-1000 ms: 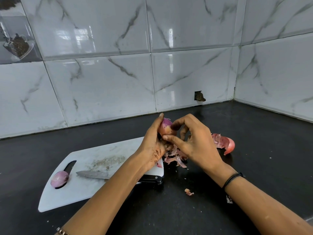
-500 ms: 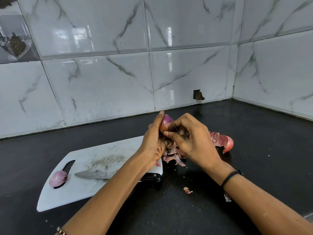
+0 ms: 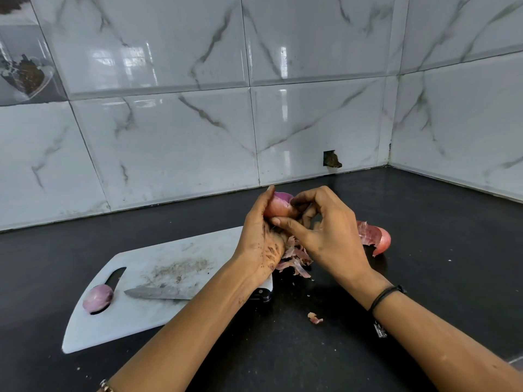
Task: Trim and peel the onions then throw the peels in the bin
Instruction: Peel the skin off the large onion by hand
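Observation:
My left hand [image 3: 261, 239] grips a red onion [image 3: 278, 206] above the right end of the white cutting board [image 3: 169, 267]. Purple flesh shows at its top and papery skin covers its side. My right hand [image 3: 325, 230] has its thumb and fingers curled against the onion's skin. Under both hands lies a pile of loose peels [image 3: 294, 257]. A peeled purple onion [image 3: 97, 297] sits by the board's handle slot. A knife [image 3: 158, 293] lies on the board, blade pointing left.
A larger curl of onion skin [image 3: 375, 237] lies on the black counter right of my hands. One small peel scrap [image 3: 314, 318] sits nearer me. Marble-look tiled walls close off the back and right corner.
My right hand's fingers have shifted slightly on the onion's skin. The view has dipped a little; nothing on the counter moved.

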Tool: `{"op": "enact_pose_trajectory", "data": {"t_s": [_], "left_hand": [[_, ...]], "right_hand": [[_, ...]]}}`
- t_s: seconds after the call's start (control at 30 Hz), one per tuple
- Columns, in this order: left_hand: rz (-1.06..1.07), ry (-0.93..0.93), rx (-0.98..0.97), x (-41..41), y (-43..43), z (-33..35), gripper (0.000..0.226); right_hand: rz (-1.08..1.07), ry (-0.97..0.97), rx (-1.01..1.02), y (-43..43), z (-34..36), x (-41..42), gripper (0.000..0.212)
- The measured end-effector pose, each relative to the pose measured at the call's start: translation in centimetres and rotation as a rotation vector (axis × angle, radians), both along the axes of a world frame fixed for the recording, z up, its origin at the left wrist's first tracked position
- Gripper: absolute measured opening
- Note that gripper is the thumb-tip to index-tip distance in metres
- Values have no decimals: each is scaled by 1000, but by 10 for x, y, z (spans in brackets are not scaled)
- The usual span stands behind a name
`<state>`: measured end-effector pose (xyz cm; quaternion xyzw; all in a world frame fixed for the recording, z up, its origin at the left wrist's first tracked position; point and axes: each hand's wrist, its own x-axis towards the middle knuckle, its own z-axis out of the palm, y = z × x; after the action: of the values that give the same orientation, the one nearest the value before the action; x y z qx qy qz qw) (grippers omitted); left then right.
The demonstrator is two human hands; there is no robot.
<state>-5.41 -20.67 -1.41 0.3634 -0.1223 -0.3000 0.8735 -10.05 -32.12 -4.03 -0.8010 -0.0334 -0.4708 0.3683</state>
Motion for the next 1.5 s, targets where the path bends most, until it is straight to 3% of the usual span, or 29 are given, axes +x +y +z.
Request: {"op": "enact_pose_trajectory", "data": {"t_s": [0.4,0.63,0.97,1.13,1.3,1.43,1.5], "left_hand": [[7,22,-1,9,-4,-9,40],[9,73,-57,11,-4,-9,45],[151,50,-49,18,-6,-13,33],[260,-54,37,22,-4,-13,88],[297,-135,118,20,-5,-12,72],[275,-146,167,13,-11,-14,53],[248,-150,184,9,-14,-15,54]], "right_hand": [[77,51,-31,0,-4,1,22],[70,6,49,0,-2,-1,42],[36,-86,-22,-2,-3,-1,18],[112,-6,90,-3,0,-3,13],[130,88,169,-5,1,-5,11],[81,110,76,-5,0,-7,13],[22,116,8,-5,-1,-6,17]]}}
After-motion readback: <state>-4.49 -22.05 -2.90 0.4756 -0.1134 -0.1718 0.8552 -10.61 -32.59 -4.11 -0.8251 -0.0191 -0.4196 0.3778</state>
